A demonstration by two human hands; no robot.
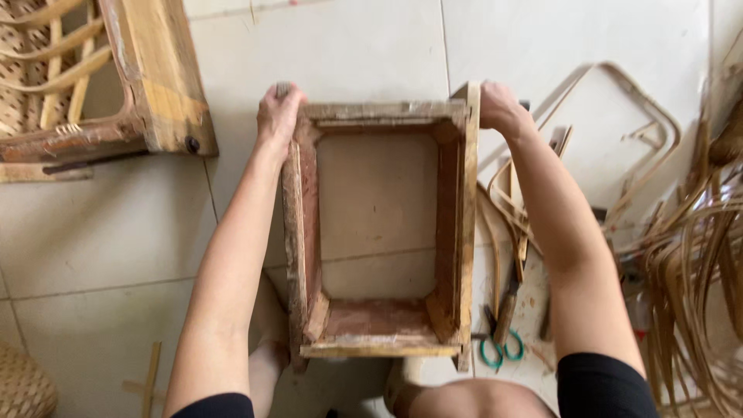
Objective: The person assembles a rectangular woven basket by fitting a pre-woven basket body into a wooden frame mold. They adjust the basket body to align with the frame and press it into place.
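Wooden and worn, the open box frame point(379, 232) stands over the tiled floor point(101, 248) between the person's knees, its long axis running straight away from the body. Both hands grip it at the far end — the left hand point(277, 116) closed round the far left corner, the right hand point(499, 108) clasping the far right one. Neither is nearer; green-handled scissors point(501, 350) lie just right of the near end.

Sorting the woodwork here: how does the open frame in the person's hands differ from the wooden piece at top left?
The open frame is bare, with floor tiles showing through it; the wooden piece at top left has woven cane and curved slats. The frame is gripped by the left hand and right hand; the other lies untouched. Both look worn.
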